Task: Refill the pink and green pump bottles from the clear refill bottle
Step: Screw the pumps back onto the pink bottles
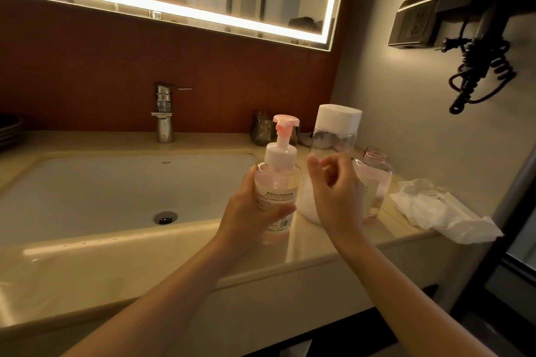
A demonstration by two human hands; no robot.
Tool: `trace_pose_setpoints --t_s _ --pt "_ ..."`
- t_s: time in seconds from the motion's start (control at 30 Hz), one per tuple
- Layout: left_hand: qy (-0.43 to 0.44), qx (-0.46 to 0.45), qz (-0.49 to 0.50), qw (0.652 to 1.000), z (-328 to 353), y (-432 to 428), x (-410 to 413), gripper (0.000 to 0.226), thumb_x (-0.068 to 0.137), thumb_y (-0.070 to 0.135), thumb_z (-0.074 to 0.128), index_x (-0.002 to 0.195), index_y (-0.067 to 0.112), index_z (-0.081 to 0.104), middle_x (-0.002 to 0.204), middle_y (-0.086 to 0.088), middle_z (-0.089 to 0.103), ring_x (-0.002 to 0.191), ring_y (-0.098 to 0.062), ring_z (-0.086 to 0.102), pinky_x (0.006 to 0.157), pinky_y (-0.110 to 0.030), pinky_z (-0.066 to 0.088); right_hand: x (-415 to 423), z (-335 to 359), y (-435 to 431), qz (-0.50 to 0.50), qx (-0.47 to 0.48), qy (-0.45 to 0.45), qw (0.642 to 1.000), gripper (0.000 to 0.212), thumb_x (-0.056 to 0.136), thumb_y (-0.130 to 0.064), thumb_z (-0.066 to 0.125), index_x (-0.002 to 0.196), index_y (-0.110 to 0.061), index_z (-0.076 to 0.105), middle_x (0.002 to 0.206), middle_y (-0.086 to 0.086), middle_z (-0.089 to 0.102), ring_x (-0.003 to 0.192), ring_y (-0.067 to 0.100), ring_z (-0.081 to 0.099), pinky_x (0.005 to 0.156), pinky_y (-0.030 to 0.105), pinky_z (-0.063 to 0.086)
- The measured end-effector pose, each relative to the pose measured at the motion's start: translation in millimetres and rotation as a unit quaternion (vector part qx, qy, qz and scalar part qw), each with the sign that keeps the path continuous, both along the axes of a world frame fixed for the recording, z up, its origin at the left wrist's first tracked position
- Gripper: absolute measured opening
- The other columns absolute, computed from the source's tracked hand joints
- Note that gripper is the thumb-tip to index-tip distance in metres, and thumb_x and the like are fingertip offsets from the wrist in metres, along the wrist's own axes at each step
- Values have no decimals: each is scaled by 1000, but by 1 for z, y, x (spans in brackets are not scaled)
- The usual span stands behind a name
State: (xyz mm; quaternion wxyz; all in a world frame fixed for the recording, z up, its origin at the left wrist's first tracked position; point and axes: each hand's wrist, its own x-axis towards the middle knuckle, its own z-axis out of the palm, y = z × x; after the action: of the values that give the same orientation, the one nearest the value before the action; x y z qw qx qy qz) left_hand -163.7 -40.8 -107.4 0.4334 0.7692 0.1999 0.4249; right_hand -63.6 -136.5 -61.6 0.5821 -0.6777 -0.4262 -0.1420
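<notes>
My left hand (251, 209) grips the pink pump bottle (277, 182) by its body, upright, just above the counter's front part at the sink's right rim; its pink-and-white pump head is on. My right hand (333, 185) hovers beside it with fingers loosely curled, holding nothing, in front of the clear refill bottle (333, 136). That tall bottle has a white cap on and white liquid low down. To its right stands a pinkish bottle (374, 180) with an open threaded neck and no pump. No green bottle is visible.
The white sink basin (87, 191) fills the left, with a chrome faucet (164, 113) behind it. Crumpled white tissue (443, 211) lies on the beige counter (319, 243) at right. Dark glass tumblers (262, 127) stand at the back wall. A wall hair dryer with coiled cord (478, 66) hangs at right.
</notes>
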Motion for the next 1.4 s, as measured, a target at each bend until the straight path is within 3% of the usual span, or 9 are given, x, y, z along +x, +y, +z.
trace_pose_setpoints --t_s 0.17,0.27,0.43,0.53,0.8,1.03,1.2,1.3,1.4 --pt "26 42 -8 999 1 -4 3 81 73 20 74 139 23 28 125 7 52 109 -8 50 87 -21 44 25 -28 -9 -2 -47 41 998 13 92 -26 52 92 -15 59 77 -11 57 73 3 54 61 8 41" --pt "35 44 -2 998 2 -3 7 83 73 19 74 140 23 27 130 4 51 113 -10 50 88 -21 44 37 -27 3 12 -60 63 996 14 94 -25 50 94 -16 60 83 -5 61 79 11 59 70 19 46" --pt "61 36 -2 997 9 1 22 83 74 16 73 141 25 25 129 4 51 111 -7 48 88 -22 42 55 -24 30 8 -88 96 991 22 97 -27 40 92 -12 56 73 -7 52 70 9 50 60 17 37" --pt "74 27 3 997 13 5 35 81 74 14 74 140 25 27 129 1 53 118 -17 50 98 -38 45 59 -23 38 14 -109 112 988 28 99 -30 34 96 -11 53 71 -9 46 66 2 43 62 19 33" --pt "119 37 44 991 13 19 82 79 75 16 73 139 19 27 127 -6 55 116 -27 53 93 -51 47 55 -31 -18 -4 42 67 997 18 96 -25 43 86 -20 57 74 -6 59 71 9 58 66 22 50" --pt "163 6 78 983 13 25 122 83 80 6 66 146 18 18 133 -8 50 122 -29 48 97 -49 44 111 -25 -58 -138 82 103 982 21 97 -24 43 86 -12 57 72 -7 54 63 5 51 56 10 38" --pt "2 111 204 973 9 -17 113 57 83 13 65 134 9 38 127 -10 46 111 -24 49 89 -30 45 164 -21 -53 -186 -62 67 978 28 95 -29 46 99 -7 64 90 5 64 77 12 53 66 23 42" --pt "-43 121 97 987 6 -52 116 57 80 23 69 128 14 41 118 -3 50 101 -13 50 80 -20 45 186 -17 -43 -168 -192 35 966 31 94 -34 49 99 -8 65 97 8 67 78 15 54 67 26 41" --pt "23 59 8 998 6 -67 138 86 71 37 76 139 24 26 134 2 43 118 -12 43 93 -28 41 193 -18 -38 -159 -297 25 941 28 91 -35 54 92 -9 65 96 9 66 80 21 57 71 32 47"
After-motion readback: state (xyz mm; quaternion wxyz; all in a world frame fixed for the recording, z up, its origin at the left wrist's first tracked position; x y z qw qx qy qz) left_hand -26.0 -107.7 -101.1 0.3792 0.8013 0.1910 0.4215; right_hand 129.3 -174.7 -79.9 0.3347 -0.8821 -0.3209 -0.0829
